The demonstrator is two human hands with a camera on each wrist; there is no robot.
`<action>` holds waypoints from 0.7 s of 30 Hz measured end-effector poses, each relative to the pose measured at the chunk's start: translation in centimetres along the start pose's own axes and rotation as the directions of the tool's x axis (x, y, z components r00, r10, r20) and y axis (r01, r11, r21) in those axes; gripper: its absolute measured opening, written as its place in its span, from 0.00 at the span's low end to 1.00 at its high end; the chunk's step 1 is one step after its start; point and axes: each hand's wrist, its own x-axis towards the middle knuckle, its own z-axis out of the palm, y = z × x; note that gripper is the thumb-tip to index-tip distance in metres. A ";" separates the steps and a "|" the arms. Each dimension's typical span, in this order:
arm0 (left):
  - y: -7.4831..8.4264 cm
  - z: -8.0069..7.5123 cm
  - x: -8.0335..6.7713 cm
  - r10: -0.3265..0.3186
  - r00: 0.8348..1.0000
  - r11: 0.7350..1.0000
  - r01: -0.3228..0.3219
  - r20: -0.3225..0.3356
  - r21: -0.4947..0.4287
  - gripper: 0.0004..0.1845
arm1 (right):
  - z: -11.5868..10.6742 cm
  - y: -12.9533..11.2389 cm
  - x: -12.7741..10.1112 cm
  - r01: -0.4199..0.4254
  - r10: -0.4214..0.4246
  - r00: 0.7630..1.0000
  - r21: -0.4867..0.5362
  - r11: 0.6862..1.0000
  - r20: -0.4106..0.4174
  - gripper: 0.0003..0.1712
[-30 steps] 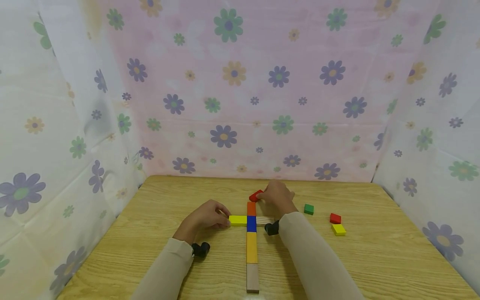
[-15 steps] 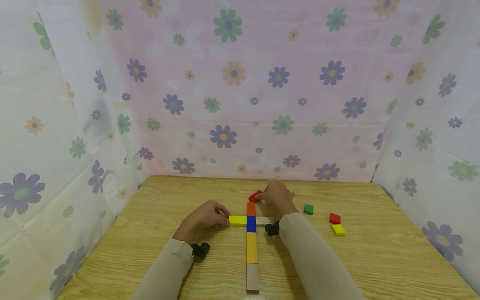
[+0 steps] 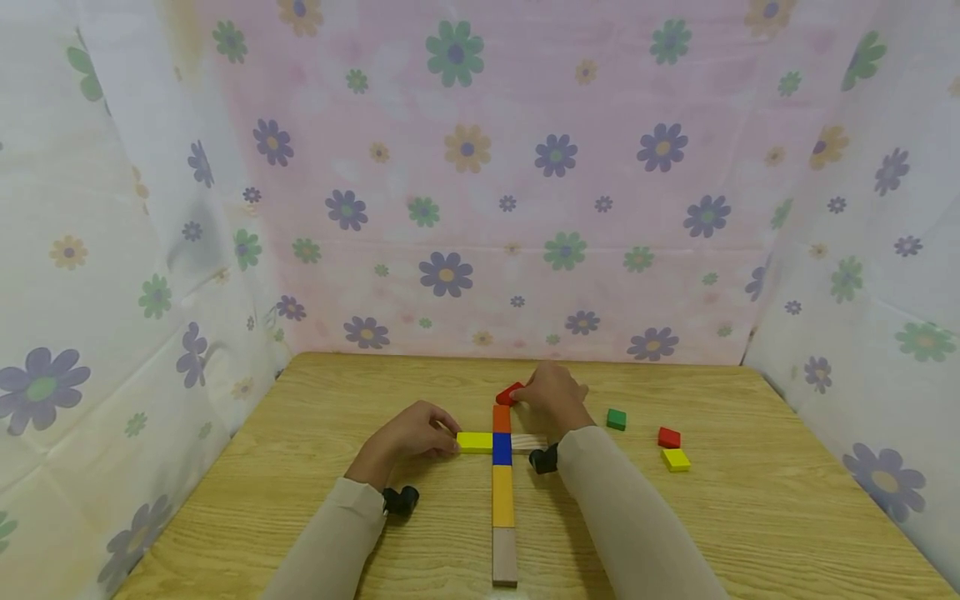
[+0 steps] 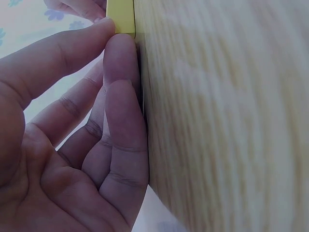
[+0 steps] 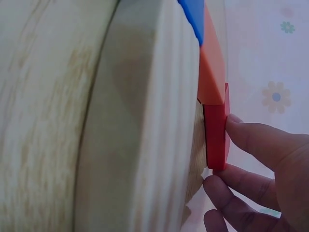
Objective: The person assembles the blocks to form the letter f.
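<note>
While you look down from the head view, count the blocks on the table (image 3: 315,500): a line of four runs from the near edge toward the far edge, namely a tan block (image 3: 505,556), a long orange-yellow block (image 3: 503,496), a blue block (image 3: 502,448) and an orange block (image 3: 502,418). One yellow block (image 3: 475,442) lies crosswise on the blue one's left, one pale wood block (image 3: 529,441) on its right. Your red block (image 3: 512,393) sits at the far end of the line, touching the orange block, turned askew so its long axis runs diagonally to the line. It is flat and glossy red. Three loose blocks lie toward the right edge: a green one (image 3: 617,419), a second red one (image 3: 669,437) and a second yellow one (image 3: 676,459). Your right hand (image 3: 553,393) has curled fingers on the red block; your left hand (image 3: 408,432) touches the yellow block's left end.

From the left wrist view, your thumb and fingertips (image 4: 120,58) pinch the end of the yellow block (image 4: 120,14), fingers otherwise loosely bent.

From the right wrist view, your fingertips (image 5: 241,133) pinch the red block (image 5: 216,137), which lies flat on the table, one corner against the orange block (image 5: 211,77); blue (image 5: 194,17) follows.
</note>
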 end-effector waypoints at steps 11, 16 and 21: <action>0.0 0.0 -0.1 -0.006 1.000 1.000 0.006 -0.003 -0.002 0.12 | 0.2 0.1 0.2 0.001 -0.001 1.000 -0.009 1.000 -0.003 0.19; 0.1 0.0 -0.1 -0.006 1.000 1.000 0.006 0.000 -0.001 0.12 | 0.2 0.0 0.1 -0.003 0.003 1.000 -0.008 1.000 0.005 0.20; 0.1 0.0 -0.2 -0.007 1.000 1.000 0.007 0.003 -0.005 0.12 | 0.1 0.0 0.0 -0.007 0.007 1.000 -0.016 1.000 0.012 0.20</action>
